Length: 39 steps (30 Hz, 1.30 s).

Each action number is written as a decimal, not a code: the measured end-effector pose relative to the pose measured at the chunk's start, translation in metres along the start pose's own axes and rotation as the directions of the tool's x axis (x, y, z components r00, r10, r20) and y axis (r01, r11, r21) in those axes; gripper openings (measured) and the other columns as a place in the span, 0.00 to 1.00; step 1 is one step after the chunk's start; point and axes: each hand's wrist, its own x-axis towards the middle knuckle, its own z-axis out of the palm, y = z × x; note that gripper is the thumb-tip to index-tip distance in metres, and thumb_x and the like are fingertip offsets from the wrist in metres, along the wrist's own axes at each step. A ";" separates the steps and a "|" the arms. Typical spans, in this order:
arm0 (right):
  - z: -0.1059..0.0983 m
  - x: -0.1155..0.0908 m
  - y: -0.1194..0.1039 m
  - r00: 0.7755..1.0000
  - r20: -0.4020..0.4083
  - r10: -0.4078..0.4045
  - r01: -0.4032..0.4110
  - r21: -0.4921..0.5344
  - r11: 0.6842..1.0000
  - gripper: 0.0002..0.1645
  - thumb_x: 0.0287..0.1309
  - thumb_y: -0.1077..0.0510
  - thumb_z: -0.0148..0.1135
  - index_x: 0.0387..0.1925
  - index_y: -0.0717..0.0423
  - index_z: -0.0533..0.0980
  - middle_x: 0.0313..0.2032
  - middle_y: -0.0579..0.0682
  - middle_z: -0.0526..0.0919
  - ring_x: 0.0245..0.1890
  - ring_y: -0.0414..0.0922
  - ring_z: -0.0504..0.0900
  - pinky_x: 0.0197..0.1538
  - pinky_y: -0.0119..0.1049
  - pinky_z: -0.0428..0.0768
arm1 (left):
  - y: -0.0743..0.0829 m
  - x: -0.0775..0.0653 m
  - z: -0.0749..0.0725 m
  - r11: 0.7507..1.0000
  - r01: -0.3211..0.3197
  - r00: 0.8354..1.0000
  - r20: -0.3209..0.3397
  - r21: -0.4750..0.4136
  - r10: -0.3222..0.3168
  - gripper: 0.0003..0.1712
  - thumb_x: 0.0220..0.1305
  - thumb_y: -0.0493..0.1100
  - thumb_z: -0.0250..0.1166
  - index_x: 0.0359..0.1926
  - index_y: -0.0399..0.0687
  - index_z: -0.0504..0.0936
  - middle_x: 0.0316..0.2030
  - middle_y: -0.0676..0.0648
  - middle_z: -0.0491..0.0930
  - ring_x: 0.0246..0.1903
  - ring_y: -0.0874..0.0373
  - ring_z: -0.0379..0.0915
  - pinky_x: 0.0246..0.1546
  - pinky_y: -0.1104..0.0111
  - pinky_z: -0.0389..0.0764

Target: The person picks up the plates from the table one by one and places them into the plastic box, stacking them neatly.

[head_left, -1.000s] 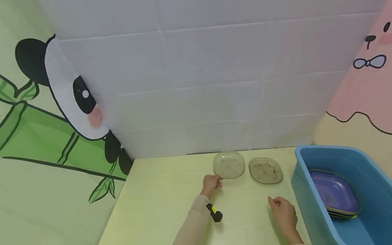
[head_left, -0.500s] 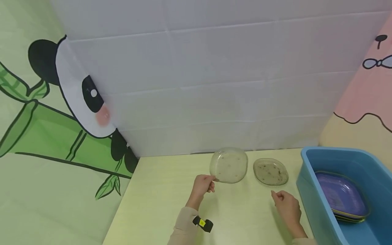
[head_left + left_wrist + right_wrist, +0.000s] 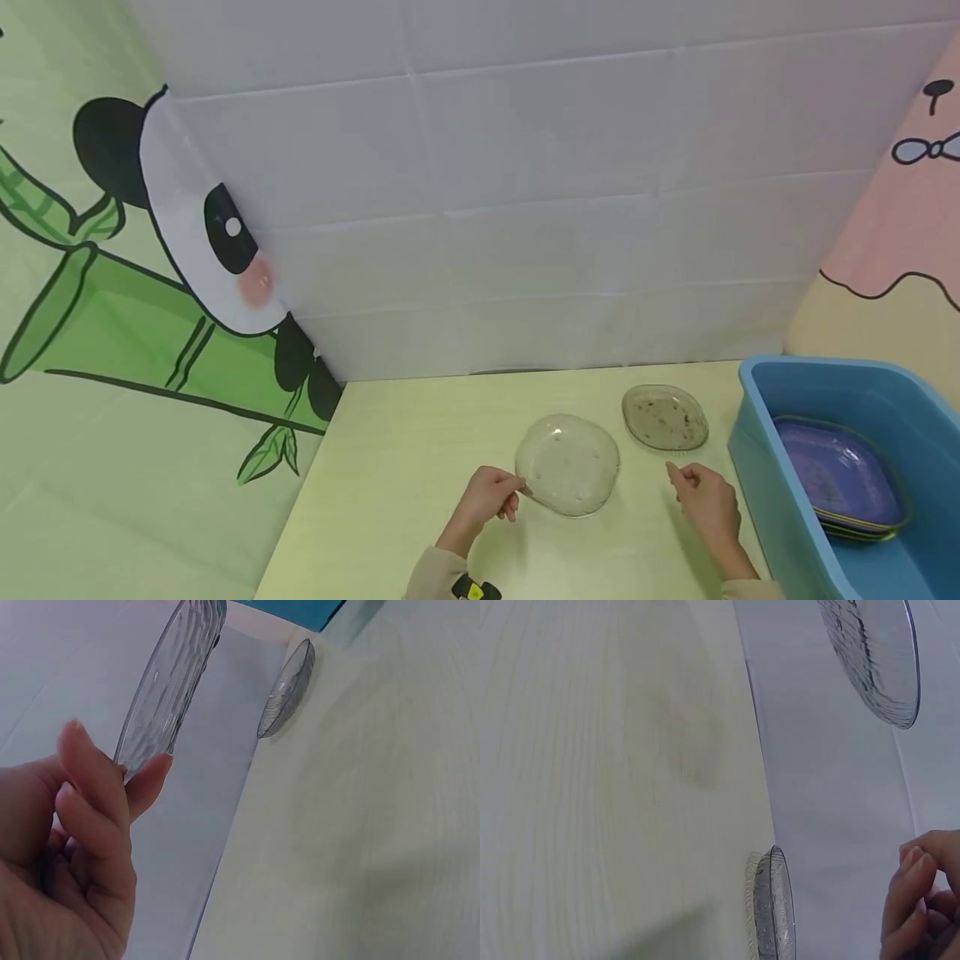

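Observation:
A clear glass plate [image 3: 567, 465] hangs in the air above the table, its left edge pinched between the thumb and fingers of my left hand [image 3: 486, 498]. The left wrist view shows that plate [image 3: 171, 686] seen nearly edge-on, with a rippled surface. Farther right, a second clear plate [image 3: 665, 418] with dark specks lies on the table near the back. In front of it hovers my right hand [image 3: 707, 510], fingers loosely curled and holding nothing. The right wrist view has this hand [image 3: 924, 900] apart from both plates.
A blue plastic bin [image 3: 776, 492] stands at the right of the pale table [image 3: 390, 467]. Inside it lies a stack of plates, a purple plate [image 3: 840, 475] on top. A white cloth wall [image 3: 487, 250] rises behind the table's back edge.
My left hand has lifted the left clear plate off the table and brought it nearer to me. My right hand has stayed nearly still.

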 end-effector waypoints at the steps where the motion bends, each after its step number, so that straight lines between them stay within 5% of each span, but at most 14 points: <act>1: 0.000 0.000 -0.001 1.000 0.011 -0.001 0.001 0.008 1.000 0.24 0.60 0.42 0.53 0.29 0.59 0.79 0.18 0.46 0.80 0.17 0.38 0.73 0.22 0.35 0.66 | -0.002 -0.001 0.001 1.000 0.003 1.000 0.007 0.000 -0.003 0.15 0.61 0.38 0.55 0.27 0.29 0.82 0.07 0.58 0.68 0.06 0.70 0.65 0.11 0.79 0.64; 9: 0.004 0.002 -0.011 0.992 0.102 -0.076 0.069 0.072 0.995 0.28 0.63 0.39 0.49 0.26 0.59 0.77 0.14 0.47 0.76 0.14 0.39 0.71 0.22 0.33 0.67 | -0.004 -0.002 0.008 0.999 -0.004 0.999 0.032 0.032 0.003 0.15 0.60 0.38 0.55 0.28 0.30 0.83 0.08 0.57 0.68 0.07 0.70 0.65 0.12 0.79 0.65; 16: 0.005 0.004 -0.024 0.962 0.174 -0.208 0.196 0.085 0.977 0.30 0.66 0.38 0.40 0.23 0.54 0.75 0.15 0.47 0.74 0.13 0.39 0.69 0.22 0.33 0.66 | 0.002 -0.004 0.010 0.997 -0.030 0.999 0.027 0.075 0.029 0.16 0.62 0.37 0.54 0.29 0.25 0.81 0.09 0.57 0.66 0.06 0.71 0.63 0.11 0.80 0.63; 26: 0.001 0.000 -0.036 0.936 0.278 -0.216 0.222 0.013 0.975 0.33 0.65 0.34 0.38 0.23 0.53 0.75 0.15 0.47 0.74 0.14 0.41 0.69 0.21 0.34 0.65 | 0.007 -0.008 0.006 0.998 -0.041 0.997 0.064 0.056 0.037 0.16 0.60 0.38 0.56 0.27 0.28 0.82 0.08 0.56 0.68 0.06 0.70 0.65 0.11 0.79 0.65; 39: 0.015 -0.008 -0.034 0.930 0.320 -0.183 0.192 0.004 0.981 0.32 0.65 0.35 0.39 0.19 0.52 0.73 0.14 0.45 0.73 0.14 0.40 0.70 0.21 0.33 0.64 | 0.000 -0.012 0.009 0.997 -0.042 0.995 0.093 0.068 0.036 0.15 0.60 0.38 0.56 0.22 0.31 0.81 0.08 0.57 0.68 0.07 0.70 0.65 0.12 0.79 0.65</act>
